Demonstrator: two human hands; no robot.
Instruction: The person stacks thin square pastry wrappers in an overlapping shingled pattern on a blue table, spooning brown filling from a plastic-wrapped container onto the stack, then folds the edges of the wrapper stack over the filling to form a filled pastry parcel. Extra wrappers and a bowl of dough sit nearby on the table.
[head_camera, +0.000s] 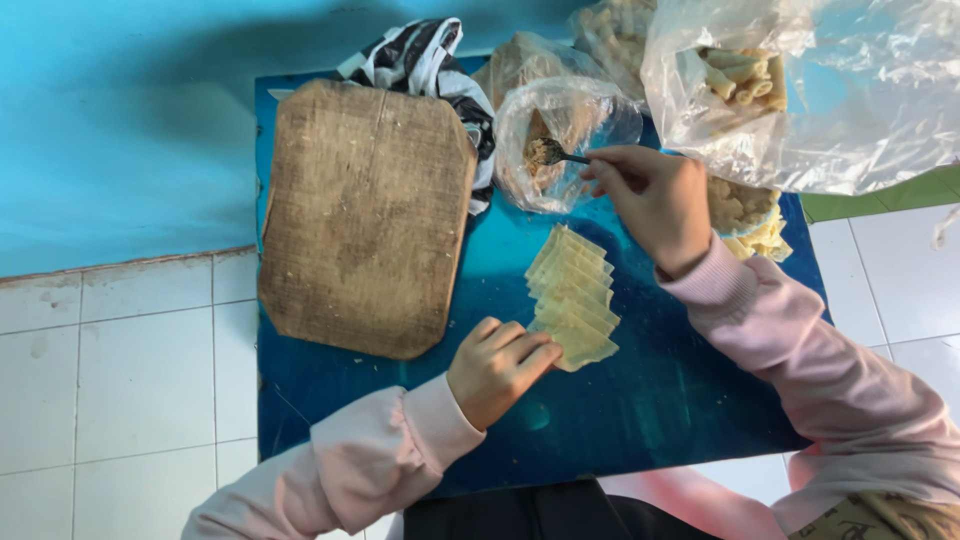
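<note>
In the head view, the fanned row of wrapper sheets (573, 297) runs lengthwise at centre frame between the hands: left hand (497, 367) curled, fingertips on its lower end, right hand (650, 195) above pinching a fork (556, 154) in the filling bag (560, 140).

The table (640, 420) is dark blue. The board (365, 215) is brown. The wrappers (575, 295) are pale yellow. The cloth (420, 55) has black and white stripes. The bags (850, 100) are clear, with tan rolls (740, 75) inside. The sleeves (800, 340) are light pink. The wall (120, 130) is bright blue. The floor (120, 380) has white tiles.
</note>
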